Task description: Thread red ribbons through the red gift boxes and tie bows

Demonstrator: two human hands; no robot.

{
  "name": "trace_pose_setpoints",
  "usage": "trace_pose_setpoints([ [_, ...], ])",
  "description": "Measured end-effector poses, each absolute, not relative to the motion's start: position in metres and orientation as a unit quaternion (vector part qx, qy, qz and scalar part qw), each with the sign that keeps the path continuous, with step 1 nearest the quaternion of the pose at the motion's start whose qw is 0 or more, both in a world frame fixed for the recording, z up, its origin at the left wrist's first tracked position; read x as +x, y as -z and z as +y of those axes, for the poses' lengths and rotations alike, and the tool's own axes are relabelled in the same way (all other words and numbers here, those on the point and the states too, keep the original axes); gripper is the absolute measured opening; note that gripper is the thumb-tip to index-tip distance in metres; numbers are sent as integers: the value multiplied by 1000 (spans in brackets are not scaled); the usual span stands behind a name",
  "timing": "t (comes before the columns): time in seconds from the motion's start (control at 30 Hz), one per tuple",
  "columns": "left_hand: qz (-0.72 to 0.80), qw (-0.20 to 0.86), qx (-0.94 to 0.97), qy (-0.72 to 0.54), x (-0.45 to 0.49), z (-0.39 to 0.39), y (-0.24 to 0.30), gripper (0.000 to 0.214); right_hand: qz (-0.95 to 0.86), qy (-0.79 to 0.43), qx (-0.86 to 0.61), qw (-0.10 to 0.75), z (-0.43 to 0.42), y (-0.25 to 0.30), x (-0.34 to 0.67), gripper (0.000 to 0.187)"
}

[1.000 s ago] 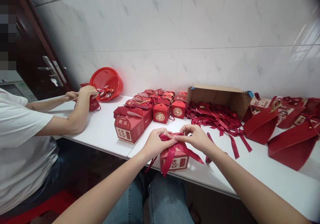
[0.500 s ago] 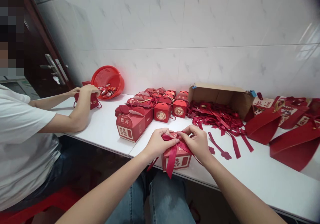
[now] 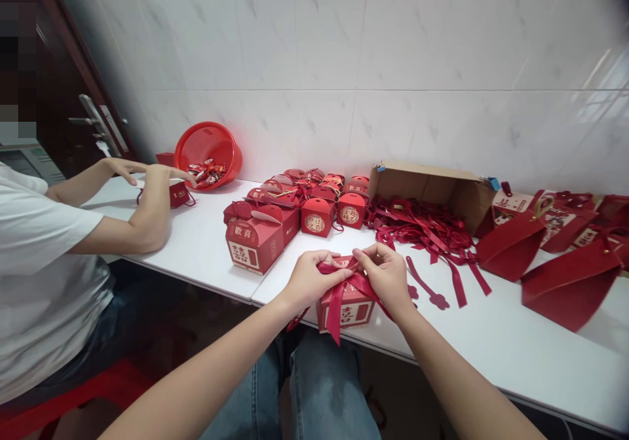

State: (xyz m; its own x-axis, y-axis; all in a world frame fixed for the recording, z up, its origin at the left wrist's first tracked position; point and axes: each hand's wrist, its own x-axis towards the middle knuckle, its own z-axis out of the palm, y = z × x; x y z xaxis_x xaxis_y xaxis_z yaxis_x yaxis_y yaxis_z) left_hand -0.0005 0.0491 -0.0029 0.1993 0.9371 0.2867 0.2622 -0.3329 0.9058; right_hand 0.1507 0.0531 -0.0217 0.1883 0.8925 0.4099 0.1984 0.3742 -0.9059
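While the seated worker's left hand (image 3: 314,277) pinches a red satin ribbon (image 3: 335,310) between thumb and fingers, the right hand (image 3: 384,276) grips the same ribbon with its fingertips, close beside the other. From where I stand, the ribbon crosses the top of a red double-happiness gift box (image 3: 354,313), one tail hanging down its front. That box sits upright at the near edge of the white table (image 3: 496,355), right below both hands. Just past the right hand lies a dark red flower-ended strap (image 3: 426,285).

Over to the left stands a larger gift box (image 3: 246,256) with a handle top, and behind it small red favour boxes (image 3: 314,219) crowd together in rows. A tangle of loose red ribbons (image 3: 425,230) spills from a cardboard carton (image 3: 432,181) tipped open towards us, with red handled gift bags (image 3: 572,296) farther right.

At the table's left end, a co-worker in a white sleeve (image 3: 73,214) has both hands about another red box (image 3: 179,195); I can't tell whether they grasp it. A red plastic basket (image 3: 200,144) leans beside them, wrapped sweets (image 3: 209,173) inside.
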Motion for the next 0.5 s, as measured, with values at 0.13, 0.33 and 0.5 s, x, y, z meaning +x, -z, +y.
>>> trace_pose_setpoints([
  [0.13,431,379,686,-446,-1,52,5,46,-564,-272,-484,612,55,23,148,26],
  [0.33,427,379,700,-429,-4,57,9,50,-572,-242,-498,605,55,24,148,27],
  [0.5,428,370,709,-421,-4,53,5,36,-614,-218,-472,593,51,20,153,25],
])
